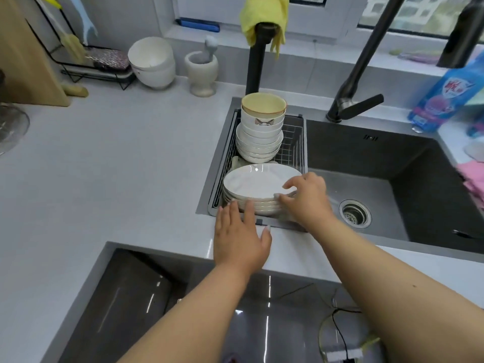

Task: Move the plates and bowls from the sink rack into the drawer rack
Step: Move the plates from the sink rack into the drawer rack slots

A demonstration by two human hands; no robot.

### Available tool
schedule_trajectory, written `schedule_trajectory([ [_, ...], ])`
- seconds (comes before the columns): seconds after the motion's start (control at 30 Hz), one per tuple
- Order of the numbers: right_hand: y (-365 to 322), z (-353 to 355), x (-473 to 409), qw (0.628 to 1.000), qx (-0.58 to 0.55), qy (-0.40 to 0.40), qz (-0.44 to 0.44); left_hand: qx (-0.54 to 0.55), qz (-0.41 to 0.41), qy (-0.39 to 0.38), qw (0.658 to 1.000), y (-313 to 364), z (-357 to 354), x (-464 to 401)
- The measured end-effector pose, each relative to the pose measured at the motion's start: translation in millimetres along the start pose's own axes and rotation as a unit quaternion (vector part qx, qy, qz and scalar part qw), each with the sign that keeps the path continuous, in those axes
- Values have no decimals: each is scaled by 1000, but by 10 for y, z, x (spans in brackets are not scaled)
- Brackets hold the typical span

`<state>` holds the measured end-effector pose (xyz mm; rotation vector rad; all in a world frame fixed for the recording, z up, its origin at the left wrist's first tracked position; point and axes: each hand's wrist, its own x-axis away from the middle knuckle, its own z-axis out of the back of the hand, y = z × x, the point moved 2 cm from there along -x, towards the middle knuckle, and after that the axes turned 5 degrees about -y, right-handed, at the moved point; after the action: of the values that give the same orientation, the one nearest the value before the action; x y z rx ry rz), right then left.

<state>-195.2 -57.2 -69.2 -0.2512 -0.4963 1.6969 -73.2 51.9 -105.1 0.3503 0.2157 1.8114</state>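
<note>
The left hand [239, 239] reaches flat, fingers straight, touching the near rim of the plate stack [259, 184] in the sink rack [297, 142]. The right hand [305, 197] curls its fingers around the stack's right edge. The lift seems about to begin, needing a two-sided grip. Behind, stacked bowls [262, 132] share the rack.

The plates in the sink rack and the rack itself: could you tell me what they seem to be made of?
The plates look like glazed white ceramic or porcelain: glossy highlights on the top one, a thin dark line round the rim. The sink rack looks like bare metal wire, probably stainless steel: a thin silvery grid.
</note>
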Motion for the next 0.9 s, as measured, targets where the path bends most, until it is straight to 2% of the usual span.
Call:
schedule_trajectory([
  [0.27, -191, -59, -240, 990, 71, -112, 42, -3, -7, 6, 1000, -17, 19, 7],
  [0.37, -215, -44, -244, 988, 73, -132, 44, -8, -10, 1, 1000, -9, 7, -8],
  [0.47, -226, -59, -197, 983, 135, -101, 77, -16, -12, -3, 1000, -12, -3, -18],
  [0.57, -254, -78, -137, 959, 235, -69, 142, -21, -14, -5, 1000, -12, -12, -23],
  [0.67, -297, -98, -65, 935, 281, -3, 215, -24, -14, 1, 1000, -15, -14, -25],
  [0.77, -257, -124, -60, 936, 265, 40, 227, -22, -16, 2, 1000, -11, -19, -19],
  [0.9, -287, -118, -119, 950, 193, 42, 243, -21, -16, 7, 1000, -16, -26, -35],
])
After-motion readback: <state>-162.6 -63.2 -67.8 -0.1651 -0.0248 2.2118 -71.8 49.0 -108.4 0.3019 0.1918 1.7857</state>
